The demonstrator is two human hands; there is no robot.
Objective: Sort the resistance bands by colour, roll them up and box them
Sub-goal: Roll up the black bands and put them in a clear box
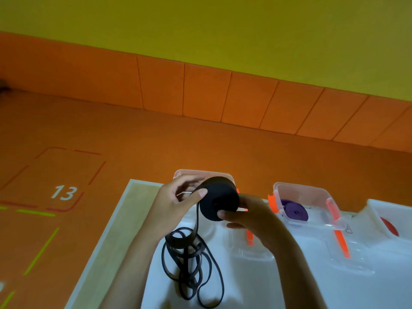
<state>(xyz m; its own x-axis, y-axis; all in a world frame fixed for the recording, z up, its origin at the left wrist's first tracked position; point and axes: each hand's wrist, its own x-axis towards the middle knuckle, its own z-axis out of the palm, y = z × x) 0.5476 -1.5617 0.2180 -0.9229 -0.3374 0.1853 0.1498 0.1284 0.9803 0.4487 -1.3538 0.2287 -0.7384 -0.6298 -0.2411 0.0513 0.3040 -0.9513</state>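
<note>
The fingers (226, 214) of the right hand (252, 221) and, it seems, the left hand (176, 204) pinch the black roll (219, 197). A slack grip could let it unwind; the loose tail (191, 264) could knot.

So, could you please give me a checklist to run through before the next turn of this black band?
1. Right hand grip on the black roll: ok, fingers curl round it.
2. Left hand steadying the roll: ok, thumb on its edge.
3. Loose tail free of knots: cannot tell, its loops overlap on the table.
4. Rolling finished: not ok, much of the band lies unrolled.
5. Far box ready: cannot tell, the roll and hands hide it.
6. Purple roll boxed: ok, it lies in an open box.
</note>
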